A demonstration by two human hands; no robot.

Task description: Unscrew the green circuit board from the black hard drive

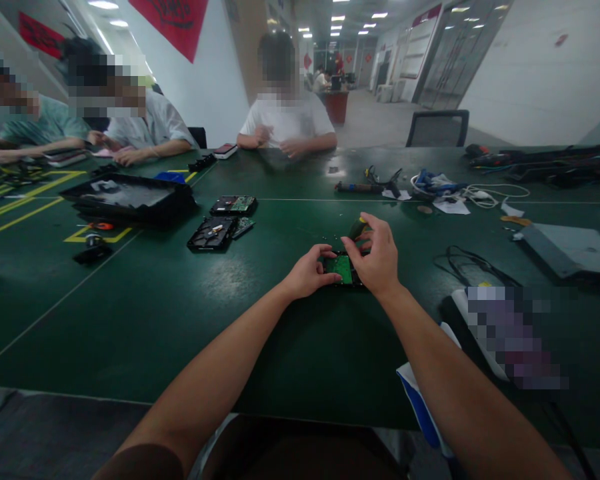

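A hard drive lies on the green table in front of me, its green circuit board facing up. My left hand grips its left side, thumb along the near edge and fingers at the far edge. Above the drive's right part, my right hand is closed around the dark green and yellow handle of a screwdriver. The tool's tip is hidden behind my hand. Several tiny screws lie just beyond the drive.
To the left are another hard drive, an opened drive and a black tray. Cables and a grey metal case stand on the right. A person sits across the table; two more people sit at left.
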